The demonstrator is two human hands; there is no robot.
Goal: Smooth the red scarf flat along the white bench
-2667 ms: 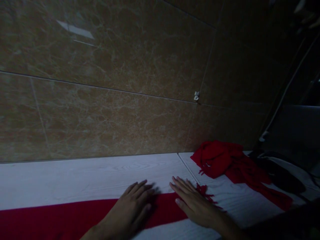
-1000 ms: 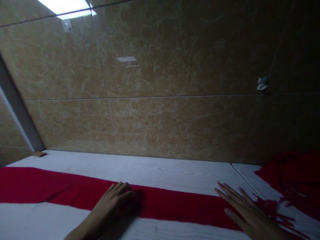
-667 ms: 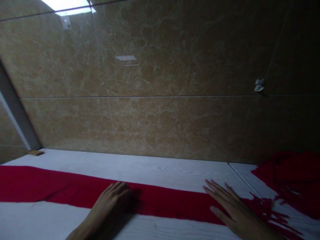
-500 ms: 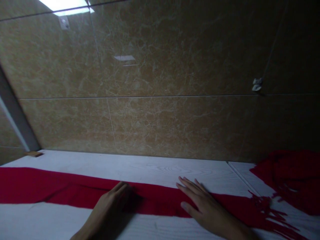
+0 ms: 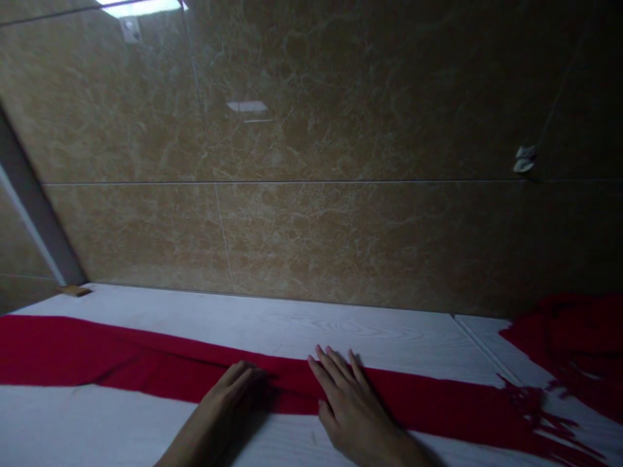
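Right hand [image 5: 353,408] now nearer left hand [image 5: 233,395]; red scarf [image 5: 121,363] sideways, fringe [image 5: 540,415] rightward.

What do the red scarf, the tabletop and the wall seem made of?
Red scarf: soft matte fabric, likely knit; fringed right end. Tabletop: white wood-grain board, possibly laminate. Wall: glossy marble-look tiles, with grout lines and a lamp reflection.

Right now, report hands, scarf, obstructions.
Left hand flat on red scarf. Right hand flat beside it, same scarf. Second scarf heaped at right.
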